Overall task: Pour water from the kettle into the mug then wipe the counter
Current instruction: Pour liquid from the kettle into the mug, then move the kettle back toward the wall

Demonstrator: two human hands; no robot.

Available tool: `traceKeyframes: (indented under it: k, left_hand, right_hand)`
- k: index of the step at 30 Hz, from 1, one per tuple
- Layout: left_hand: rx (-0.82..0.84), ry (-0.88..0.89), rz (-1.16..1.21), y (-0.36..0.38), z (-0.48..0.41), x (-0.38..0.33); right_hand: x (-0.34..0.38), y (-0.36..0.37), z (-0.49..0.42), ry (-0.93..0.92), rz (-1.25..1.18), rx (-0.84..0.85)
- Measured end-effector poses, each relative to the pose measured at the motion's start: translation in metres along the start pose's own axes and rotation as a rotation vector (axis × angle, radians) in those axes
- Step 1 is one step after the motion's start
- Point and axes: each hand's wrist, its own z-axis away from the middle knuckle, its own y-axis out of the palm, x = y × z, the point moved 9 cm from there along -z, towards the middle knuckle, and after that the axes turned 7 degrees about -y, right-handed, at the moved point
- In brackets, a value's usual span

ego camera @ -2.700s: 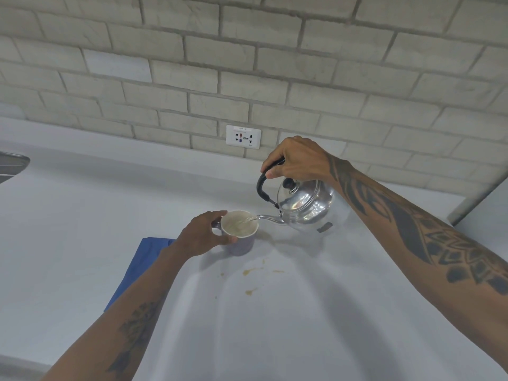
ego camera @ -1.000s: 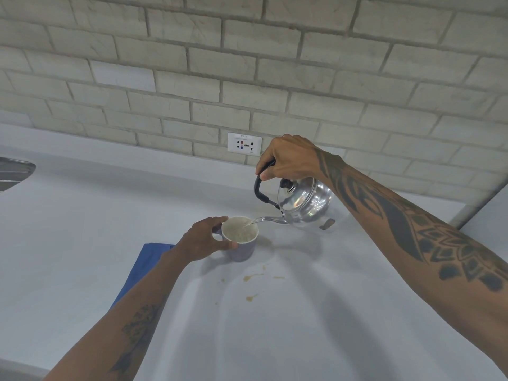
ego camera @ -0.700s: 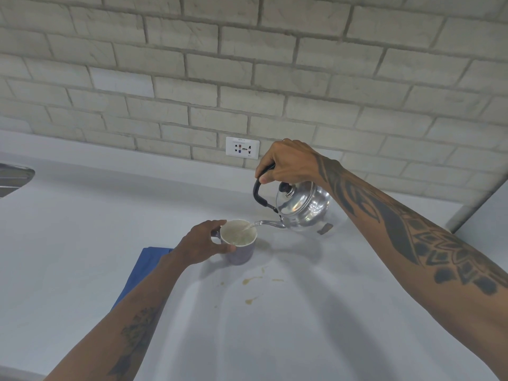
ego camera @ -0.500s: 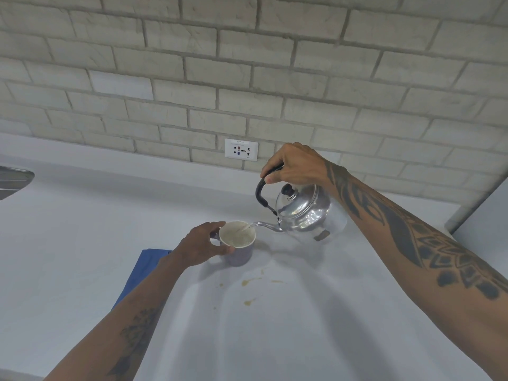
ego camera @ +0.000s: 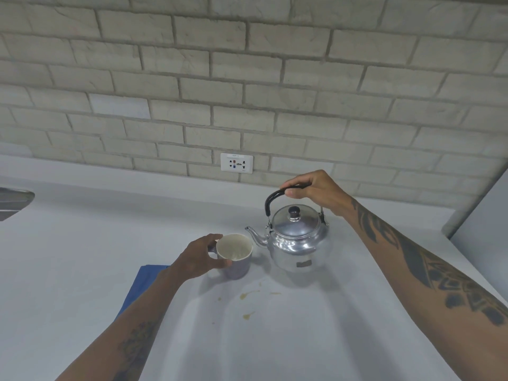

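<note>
Now upright kettle (ego camera: 298, 244) beside mug (ego camera: 235, 255), open counter (ego camera: 275, 339) nearer.

Mug (ego camera: 237, 257) left of kettle (ego camera: 298, 243), both on counter (ego camera: 82, 257)

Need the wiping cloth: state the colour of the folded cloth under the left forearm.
Blue folded cloth, plain; head view.

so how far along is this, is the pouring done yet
Pouring looks done: the kettle stands upright beside the mug, spout clear of the rim, nothing flowing. In hand: the right hand holds the kettle handle, the left hand holds the mug. Left: wiping. Brown spills mark the counter, and the blue cloth lies untouched under the left forearm.
</note>
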Motion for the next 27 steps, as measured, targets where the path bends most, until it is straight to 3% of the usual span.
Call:
traceKeyframes:
  k: [5,9,15,20,27]
  left_hand:
    - [0.101,-0.04,-0.055,-0.004,-0.004,-0.031]
    - [-0.003,0.187,-0.056,-0.025,-0.006,-0.133]
    - [0.066,0.422,-0.11,-0.007,-0.006,-0.263]
    - [0.11,0.457,-0.282,0.025,-0.016,-0.305]
    - [0.134,0.439,-0.282,0.059,-0.031,-0.328]
  right_hand:
    - [-0.009,-0.019,0.009,0.029,-0.087,-0.072]
    - [-0.01,-0.032,0.011,0.02,-0.127,-0.114]
    - [-0.014,-0.055,0.015,0.019,-0.139,-0.2]
    - [-0.02,-0.078,0.023,0.042,-0.125,-0.24]
    - [-0.038,-0.107,0.031,0.125,0.088,-0.275]
